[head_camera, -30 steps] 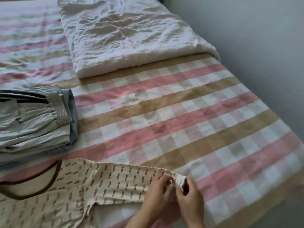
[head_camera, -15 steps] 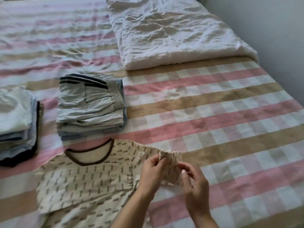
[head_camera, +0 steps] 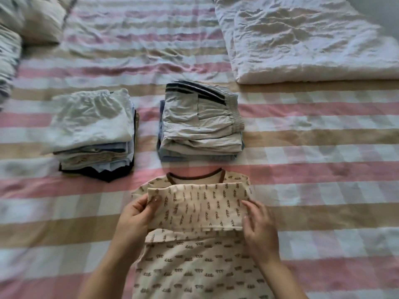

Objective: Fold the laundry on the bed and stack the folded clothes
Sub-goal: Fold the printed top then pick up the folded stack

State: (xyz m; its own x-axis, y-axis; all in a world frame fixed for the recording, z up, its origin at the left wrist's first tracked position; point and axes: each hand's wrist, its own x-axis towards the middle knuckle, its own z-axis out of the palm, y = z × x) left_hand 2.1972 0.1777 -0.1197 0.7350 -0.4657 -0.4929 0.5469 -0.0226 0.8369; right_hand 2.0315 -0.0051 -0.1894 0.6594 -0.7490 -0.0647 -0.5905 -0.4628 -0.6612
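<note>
1. Bed all over the head view, covered by a checked sheet (head_camera: 302,147) in pink, tan and white squares.
2. Far off on the right, a big white quilt (head_camera: 302,39), folded and full of wrinkles.
3. Up in the left corner, a pale pillow (head_camera: 32,18), blurry. Just below it at the left edge, a striped cloth (head_camera: 6,61), too blurry to name.
4. In the middle of the bed, two piles of folded clothes side by side, near each other but not touching.
5. Left pile (head_camera: 92,130): pale blue-white piece on top, dark piece at the bottom.
6. Right pile (head_camera: 200,124): grey shorts on top, with dark stripes and a stretchy waistband.
7. Closest, just below the right pile, a cream shirt (head_camera: 194,266) with tiny brown marks and a brown neck band, lying flat on the sheet.
8. Across the chest of the shirt, a flap (head_camera: 198,206) of the same cloth, folded over.
9. Left hand (head_camera: 136,214) pinching the top left corner of the flap, thumb on top.
10. Right hand (head_camera: 259,229) grasping the right edge of the flap, fingers curled around it.
</note>
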